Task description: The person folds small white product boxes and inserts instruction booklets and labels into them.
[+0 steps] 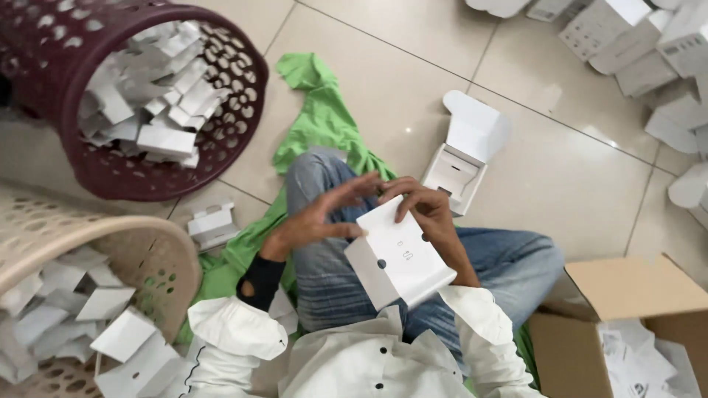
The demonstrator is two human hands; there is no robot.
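White carton box (398,259) sits above the person's lap, grasped by both hands: the left hand (318,215) presses fingers against its left edge, the right hand (422,203) clasps its far top edge. Just beyond the grip lies an open white box (466,151) on the tiled floor (560,169). Left of the grip stand a maroon basket (221,140) and a beige basket (158,258), both filled with folded white cartons. Right of it, a cardboard box (634,287).

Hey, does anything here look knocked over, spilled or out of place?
Yes: the maroon basket lies tipped on its side, white cardboard pieces showing at its mouth. A green cloth lies rumpled on the floor. Both hands, left and right, hold a white box.
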